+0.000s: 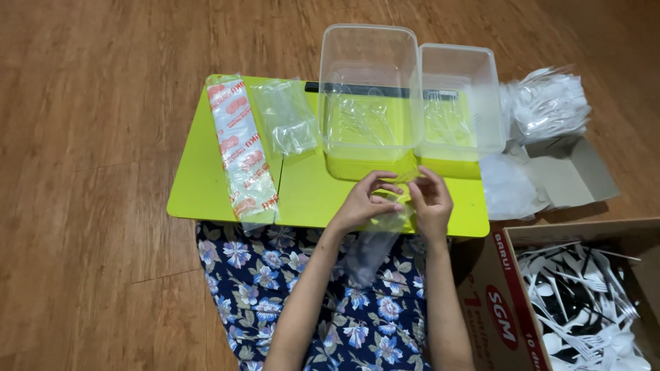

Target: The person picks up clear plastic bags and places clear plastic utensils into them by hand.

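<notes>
Both hands meet over the near edge of a small lime-green desk set on a wooden floor. The left hand and the right hand hold a clear plastic sleeve between them; the fingers of each hand are pinched on its top end, and the rest of the sleeve hangs down over the desk edge onto a blue flowered cloth covering the person's lap. What is inside the sleeve cannot be told.

Just beyond the hands stand two clear plastic tubs: a larger one and, touching its right side, a smaller one; both show clear cutlery inside. On the left part of the desk lie a long wrapped pack with red print and, beside it, a stack of clear bags.

On the floor to the right sits a heap of white plastic spoons in a bag, and nearer, an open cardboard box full of white plastic forks.
</notes>
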